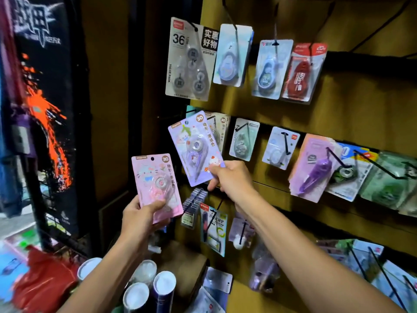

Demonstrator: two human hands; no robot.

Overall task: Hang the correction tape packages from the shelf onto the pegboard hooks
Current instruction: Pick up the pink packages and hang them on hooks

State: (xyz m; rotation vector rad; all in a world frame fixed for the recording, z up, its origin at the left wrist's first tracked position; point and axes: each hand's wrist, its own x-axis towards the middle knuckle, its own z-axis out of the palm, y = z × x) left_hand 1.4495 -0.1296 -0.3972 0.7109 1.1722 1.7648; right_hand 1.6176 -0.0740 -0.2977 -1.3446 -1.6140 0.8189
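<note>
Grip, right: my right hand (228, 177) pinches the lower right corner of a lilac correction tape package (195, 147), thumb on the front, fingers curled behind. Package is tilted, its top leaning left, raised in front of the pegboard (352, 111) at the left end of the middle row; its punched hole sits just beside a black hook (191, 110), and I cannot tell whether the hook passes through it.

Grip, left: my left hand (141, 216) holds a pink correction tape package (158, 185) by its bottom edge, thumb across the front, card upright, left of and lower than the lilac one, apart from the board.

Pegboard stock, top row: 1 grey value pack marked 36 (188, 62), 2 pale blue packs, 1 red pack (302, 74). Middle row: beige, green, white, purple and green packs on hooks.

Below the arms: white-capped tubes (149, 288) standing upright; a red bag (45, 279) at lower left.
</note>
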